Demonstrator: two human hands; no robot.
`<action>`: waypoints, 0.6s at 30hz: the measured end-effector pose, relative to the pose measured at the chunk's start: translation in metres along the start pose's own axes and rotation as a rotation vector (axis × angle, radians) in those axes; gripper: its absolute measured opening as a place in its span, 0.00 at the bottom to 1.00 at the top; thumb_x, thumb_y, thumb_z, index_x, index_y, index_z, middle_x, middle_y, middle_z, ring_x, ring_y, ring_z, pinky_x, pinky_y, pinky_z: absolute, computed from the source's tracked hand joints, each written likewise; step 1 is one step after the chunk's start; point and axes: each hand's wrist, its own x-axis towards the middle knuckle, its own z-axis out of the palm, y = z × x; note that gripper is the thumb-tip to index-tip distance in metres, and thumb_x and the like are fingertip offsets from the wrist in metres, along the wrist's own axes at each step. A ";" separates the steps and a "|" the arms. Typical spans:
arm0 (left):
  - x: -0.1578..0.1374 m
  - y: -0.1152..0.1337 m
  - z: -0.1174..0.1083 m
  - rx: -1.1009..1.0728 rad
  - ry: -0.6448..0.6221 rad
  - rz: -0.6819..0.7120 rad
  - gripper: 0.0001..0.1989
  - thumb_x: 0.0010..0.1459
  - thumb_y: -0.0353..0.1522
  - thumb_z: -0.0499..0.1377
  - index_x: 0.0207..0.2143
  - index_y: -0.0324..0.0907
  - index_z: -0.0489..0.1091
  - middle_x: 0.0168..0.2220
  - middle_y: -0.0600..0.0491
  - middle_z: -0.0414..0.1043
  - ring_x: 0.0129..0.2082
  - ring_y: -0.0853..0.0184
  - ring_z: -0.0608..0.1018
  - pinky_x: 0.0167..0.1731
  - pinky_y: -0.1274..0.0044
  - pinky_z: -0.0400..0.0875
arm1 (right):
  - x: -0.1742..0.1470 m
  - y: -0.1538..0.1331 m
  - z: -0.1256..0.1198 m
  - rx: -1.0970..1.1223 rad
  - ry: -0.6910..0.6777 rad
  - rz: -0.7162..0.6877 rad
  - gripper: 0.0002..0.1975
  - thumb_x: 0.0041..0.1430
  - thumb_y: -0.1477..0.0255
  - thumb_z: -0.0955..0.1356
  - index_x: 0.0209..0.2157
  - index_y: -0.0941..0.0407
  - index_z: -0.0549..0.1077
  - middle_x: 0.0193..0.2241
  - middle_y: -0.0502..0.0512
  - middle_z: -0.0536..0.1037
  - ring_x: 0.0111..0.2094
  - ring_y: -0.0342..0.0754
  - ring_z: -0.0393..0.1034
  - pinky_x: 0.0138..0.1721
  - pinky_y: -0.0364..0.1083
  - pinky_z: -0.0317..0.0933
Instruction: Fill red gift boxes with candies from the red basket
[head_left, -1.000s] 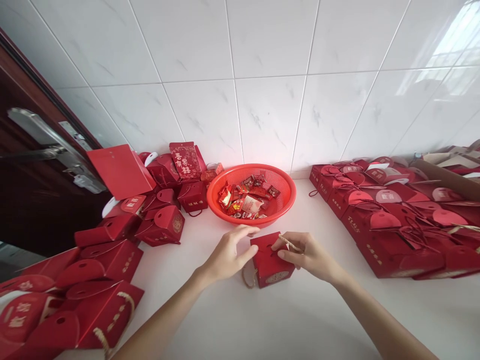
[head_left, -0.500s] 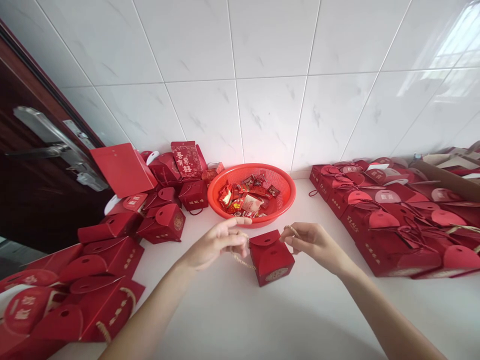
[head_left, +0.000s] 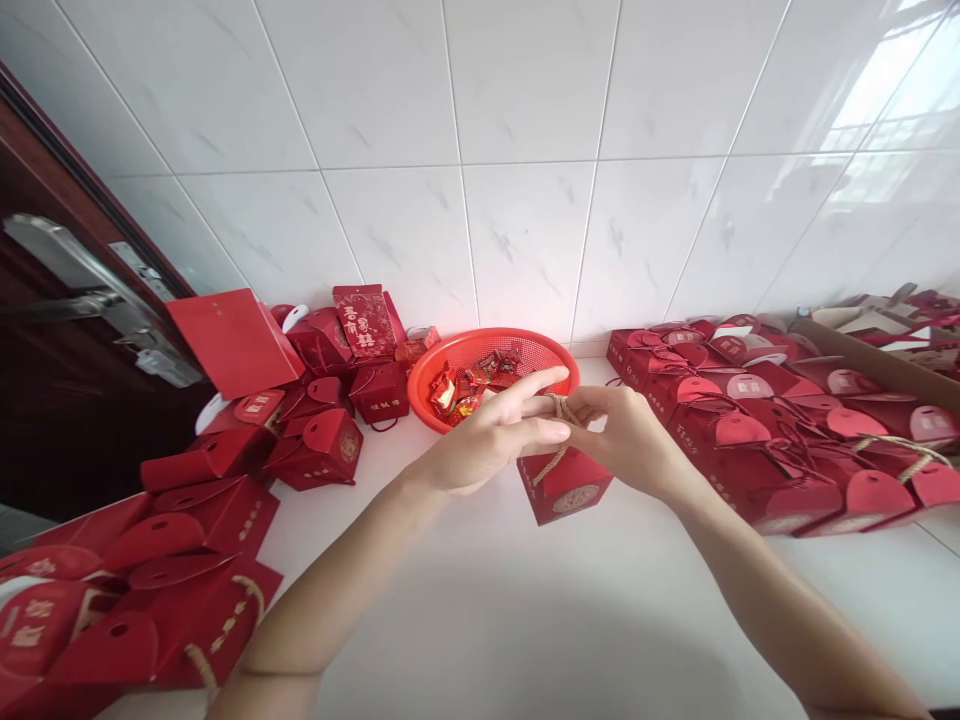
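A small red gift box [head_left: 568, 490] with a round gold emblem is under my hands, at the middle of the white surface. Tan twisted rope [head_left: 556, 462] runs from its side up to my fingers, where it loops together above the lid. My left hand [head_left: 491, 440] pinches the rope between its fingers, the forefinger stretched out over the basket. Against it, my right hand [head_left: 622, 435] grips the rope with thumb and fingertips. The box's top is mostly covered by my hands.
Behind my hands, a red plastic basket [head_left: 566, 358] holds wrapped sweets [head_left: 465, 385]. Several red boxes [head_left: 202, 525] crowd the left, near a dark door [head_left: 52, 390]. Rows of closed red boxes [head_left: 750, 440] stand at the right. A tiled wall [head_left: 525, 240] rises behind.
My hands have come together above the box, bringing the two sides of the rope to one spot. The view has shifted slightly, and the box sits a little farther right and higher.
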 end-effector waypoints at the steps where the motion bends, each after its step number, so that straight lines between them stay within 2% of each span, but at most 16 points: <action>1: 0.005 0.001 0.001 -0.012 -0.001 0.007 0.37 0.60 0.34 0.59 0.70 0.49 0.52 0.61 0.45 0.68 0.62 0.55 0.70 0.60 0.61 0.66 | 0.001 0.000 0.001 -0.045 0.042 0.013 0.14 0.57 0.62 0.71 0.23 0.56 0.72 0.23 0.51 0.76 0.26 0.45 0.69 0.29 0.44 0.62; 3: 0.013 -0.001 0.002 -0.015 -0.001 0.020 0.37 0.60 0.34 0.59 0.70 0.47 0.52 0.59 0.45 0.70 0.60 0.54 0.71 0.59 0.60 0.67 | 0.002 0.001 0.002 -0.109 0.101 0.044 0.14 0.55 0.64 0.70 0.21 0.56 0.70 0.21 0.50 0.74 0.24 0.44 0.66 0.26 0.43 0.60; 5: 0.019 -0.008 0.003 0.091 0.054 0.063 0.38 0.59 0.36 0.61 0.69 0.47 0.52 0.56 0.44 0.72 0.59 0.53 0.73 0.57 0.59 0.68 | 0.003 0.002 -0.002 -0.124 0.134 0.075 0.13 0.55 0.65 0.69 0.20 0.56 0.70 0.20 0.51 0.74 0.24 0.44 0.65 0.24 0.43 0.58; 8: 0.022 -0.024 0.003 0.462 0.229 0.130 0.43 0.55 0.40 0.66 0.69 0.48 0.53 0.54 0.43 0.73 0.58 0.50 0.72 0.58 0.56 0.66 | 0.003 0.004 -0.012 -0.092 0.200 0.096 0.13 0.55 0.64 0.69 0.21 0.56 0.71 0.20 0.51 0.74 0.23 0.44 0.65 0.23 0.43 0.56; 11: 0.024 -0.040 0.006 0.710 0.303 0.108 0.49 0.49 0.47 0.70 0.69 0.47 0.53 0.61 0.40 0.66 0.62 0.45 0.66 0.59 0.51 0.63 | 0.003 0.003 -0.021 -0.042 0.258 0.087 0.12 0.54 0.64 0.69 0.23 0.56 0.71 0.21 0.51 0.74 0.24 0.45 0.67 0.24 0.43 0.58; 14: 0.027 -0.049 0.011 0.709 0.279 0.089 0.50 0.48 0.51 0.69 0.68 0.47 0.53 0.65 0.40 0.61 0.66 0.44 0.62 0.60 0.52 0.62 | 0.005 0.000 -0.024 -0.005 0.278 0.080 0.11 0.53 0.65 0.70 0.23 0.56 0.71 0.21 0.51 0.74 0.25 0.46 0.67 0.25 0.44 0.59; 18: 0.031 -0.054 0.015 0.610 0.268 0.128 0.46 0.53 0.46 0.68 0.68 0.47 0.50 0.65 0.42 0.61 0.65 0.49 0.64 0.61 0.57 0.64 | 0.007 -0.003 -0.026 0.018 0.273 0.085 0.09 0.53 0.66 0.69 0.24 0.56 0.71 0.22 0.52 0.74 0.25 0.46 0.68 0.26 0.44 0.60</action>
